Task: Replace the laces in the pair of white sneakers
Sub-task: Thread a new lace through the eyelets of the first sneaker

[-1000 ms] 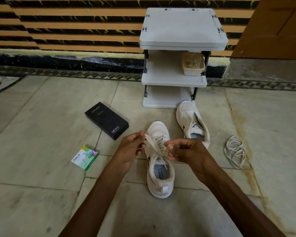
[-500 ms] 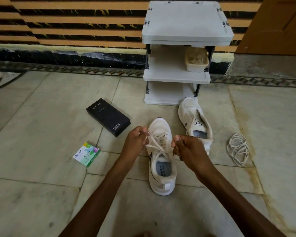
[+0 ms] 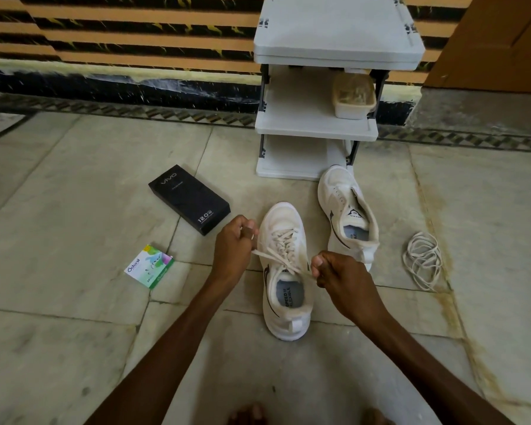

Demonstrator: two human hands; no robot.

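Note:
A white sneaker (image 3: 284, 320) stands on the floor between my hands, its toe pointing away, with a cream lace (image 3: 284, 245) threaded through its eyelets. My left hand (image 3: 232, 251) grips one lace end on the shoe's left side. My right hand (image 3: 334, 276) grips the other end on the right side. Both ends are pulled taut and cross over the tongue. The second white sneaker (image 3: 344, 210) lies further back to the right with no lace in it. A loose coil of lace (image 3: 423, 259) rests on the floor at the right.
A white three-tier rack (image 3: 337, 53) stands against the striped wall, with a plastic tub (image 3: 353, 96) on its middle shelf. A black phone box (image 3: 189, 199) and a small green and white carton (image 3: 149, 266) lie on the stone floor at the left.
My hands have moved apart and drawn the two lace ends out sideways, taut across the shoe. The camera has tilted down slightly.

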